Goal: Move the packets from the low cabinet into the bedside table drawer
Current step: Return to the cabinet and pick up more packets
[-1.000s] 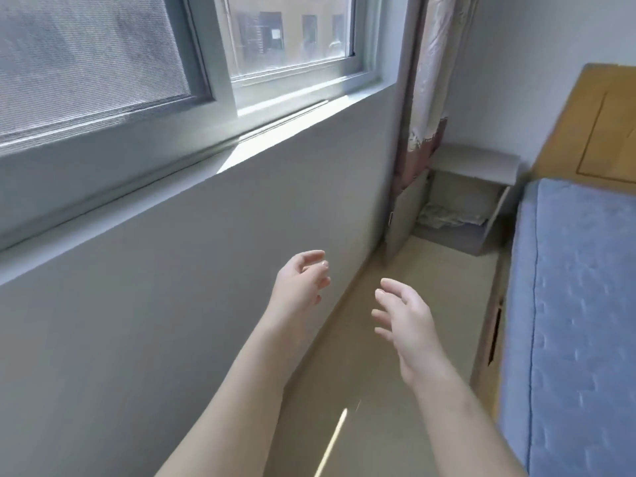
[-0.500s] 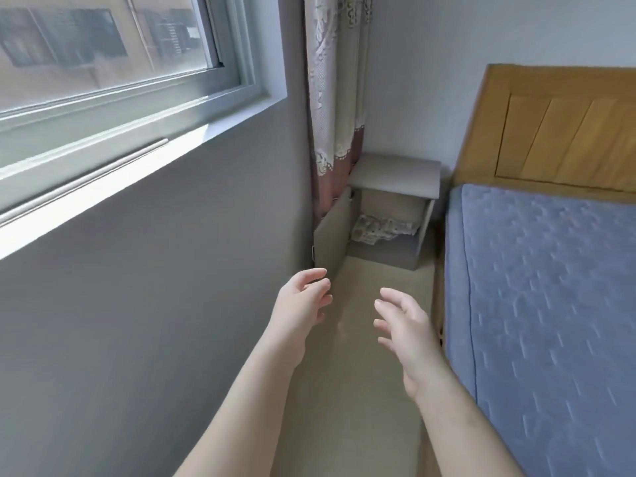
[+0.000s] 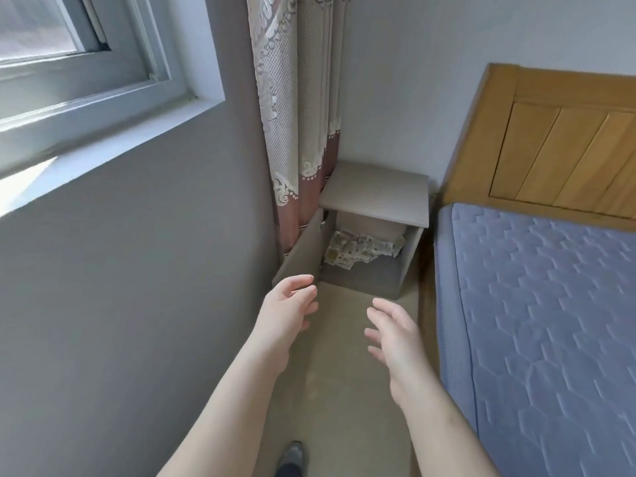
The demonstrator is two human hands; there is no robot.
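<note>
A grey wall (image 3: 120,304) fills the view from seven to ten o'clock, and a blue quilted mattress (image 3: 550,339) takes the side from two to five o'clock. A window (image 3: 69,63) sits in the wall at ten o'clock, and a wooden headboard (image 3: 550,149) stands at two o'clock, at the mattress's far end. A patterned curtain (image 3: 296,115) hangs at twelve o'clock in the corner, its dark red lower band dropping behind the cabinet's door. A strip of beige floor (image 3: 344,390) runs between wall and mattress from six o'clock towards the centre. At its far end, just above the centre towards twelve o'clock, stands the pale grey low cabinet (image 3: 375,194), between the curtain and the mattress; its door (image 3: 303,256) is swung open to the nine o'clock side, along the wall. Both arms reach in from six o'clock. The left hand (image 3: 285,311) is level with the near lower corner of the open door, fingers loosely spread and lightly bent, holding nothing; whether it touches the door cannot be told. The right hand (image 3: 395,335), at its three o'clock, is likewise spread and empty, above the floor. The packets (image 3: 358,247) lie in a loose heap on the bottom of the cabinet's compartment, at twelve o'clock from the hands and apart from both. The toe of a grey shoe (image 3: 292,456) shows at six o'clock.
</note>
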